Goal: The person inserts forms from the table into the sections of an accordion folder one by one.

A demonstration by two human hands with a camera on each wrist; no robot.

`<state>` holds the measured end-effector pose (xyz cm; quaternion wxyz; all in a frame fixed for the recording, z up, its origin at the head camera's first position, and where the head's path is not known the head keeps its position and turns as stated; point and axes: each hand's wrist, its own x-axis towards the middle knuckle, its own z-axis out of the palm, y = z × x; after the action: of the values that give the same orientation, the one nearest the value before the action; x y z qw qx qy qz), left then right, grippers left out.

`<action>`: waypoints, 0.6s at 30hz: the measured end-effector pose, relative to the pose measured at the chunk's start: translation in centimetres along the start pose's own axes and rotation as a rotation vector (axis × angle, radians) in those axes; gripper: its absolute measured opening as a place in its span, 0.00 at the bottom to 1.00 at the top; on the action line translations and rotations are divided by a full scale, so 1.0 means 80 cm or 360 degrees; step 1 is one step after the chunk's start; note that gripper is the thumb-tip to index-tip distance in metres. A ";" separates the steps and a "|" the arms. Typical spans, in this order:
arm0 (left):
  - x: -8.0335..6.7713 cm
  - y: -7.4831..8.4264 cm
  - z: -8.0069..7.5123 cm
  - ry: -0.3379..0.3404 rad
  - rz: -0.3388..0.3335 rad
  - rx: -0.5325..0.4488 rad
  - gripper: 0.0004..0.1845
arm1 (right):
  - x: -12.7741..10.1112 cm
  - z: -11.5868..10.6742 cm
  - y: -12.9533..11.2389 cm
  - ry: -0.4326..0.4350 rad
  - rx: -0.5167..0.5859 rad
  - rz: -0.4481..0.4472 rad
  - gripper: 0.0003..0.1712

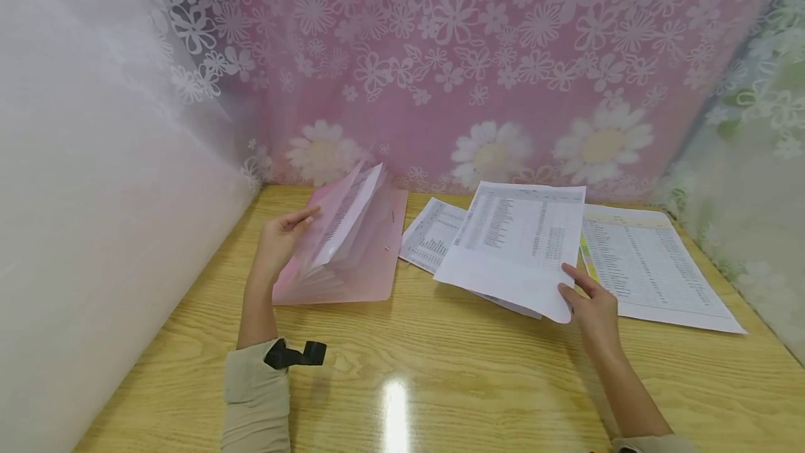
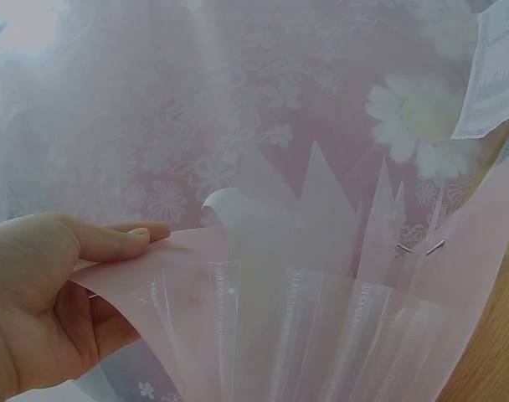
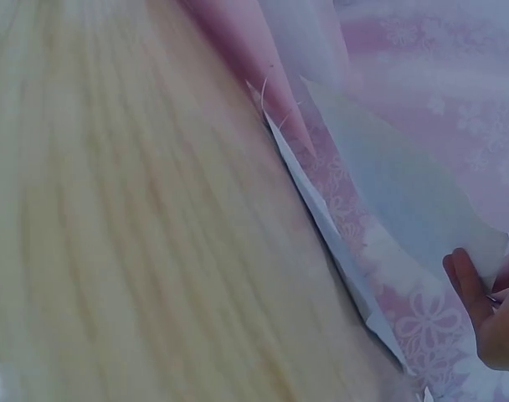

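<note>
A pink folder (image 1: pixel 367 285) with clear plastic sleeves (image 2: pixel 321 335) lies partly open on the left of the table. My left hand (image 1: pixel 279 243) pinches the edge of its raised cover between thumb and fingers, and the sleeves fan out beside it. One sleeve holds a printed page (image 1: pixel 352 212). On the right, my right hand (image 1: pixel 591 303) pinches the lower right corner of a printed sheet (image 1: pixel 503 268), which is tilted above other papers. In the right wrist view this sheet (image 3: pixel 405 193) shows its blank underside, raised off the table.
Beneath the raised sheet is another printed paper (image 1: pixel 434 229), angled on the wooden table (image 1: pixel 352 383). Farther right lies a printed sheet (image 1: pixel 654 257) with coloured strips (image 1: pixel 588 257) at its left edge. A floral curtain (image 1: pixel 428 89) hangs along the back.
</note>
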<state>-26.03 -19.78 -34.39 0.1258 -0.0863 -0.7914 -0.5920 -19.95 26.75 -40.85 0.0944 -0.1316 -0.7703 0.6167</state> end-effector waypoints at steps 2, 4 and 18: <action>0.000 0.000 0.000 -0.0002 0.0000 0.0003 0.16 | 0.000 0.001 -0.003 -0.0015 -0.0002 -0.0016 0.28; 0.000 0.000 0.000 -0.0005 0.0002 0.0007 0.16 | 0.000 0.002 -0.007 -0.0032 0.0024 -0.0024 0.29; 0.000 0.000 -0.001 -0.0016 -0.0019 -0.0004 0.16 | 0.006 0.029 -0.042 -0.0079 0.0071 -0.0059 0.28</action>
<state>-26.00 -19.88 -34.34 0.1181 -0.0847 -0.7918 -0.5932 -21.37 24.05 -38.07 0.0895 -0.0997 -0.7607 0.6351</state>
